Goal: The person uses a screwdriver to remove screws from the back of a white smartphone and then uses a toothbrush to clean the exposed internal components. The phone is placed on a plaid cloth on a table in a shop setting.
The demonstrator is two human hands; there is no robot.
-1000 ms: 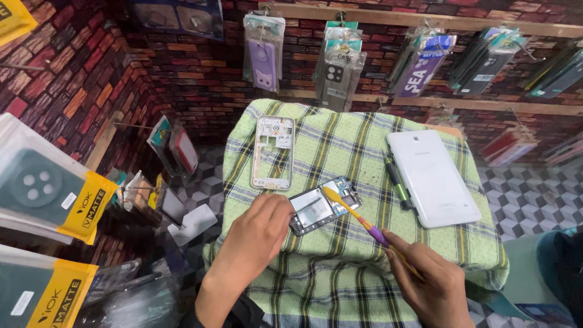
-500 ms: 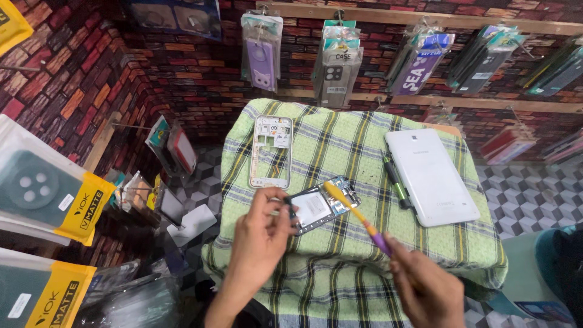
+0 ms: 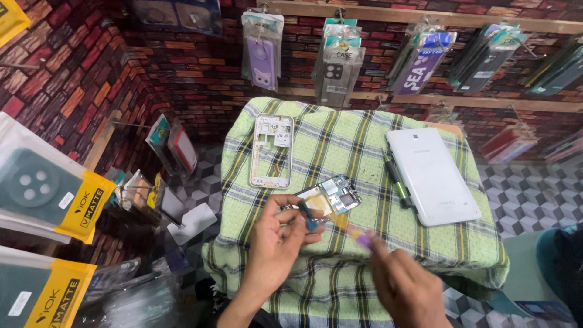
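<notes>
On the worktop's cloth [image 3: 340, 146] a frame [image 3: 271, 150] lies flat. The left hand [image 3: 276, 240] pinches a small blue part [image 3: 311, 220] beside the open phone [image 3: 331, 197]. The right hand [image 3: 404, 285] grips a blurry tool [image 3: 358, 237], tip toward the phone. A tablet [image 3: 432, 175] lies aside.

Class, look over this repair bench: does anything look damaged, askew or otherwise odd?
Yes. The phone at the left hand lies opened, circuit board bare, and its white frame sits apart as an empty shell.
</notes>
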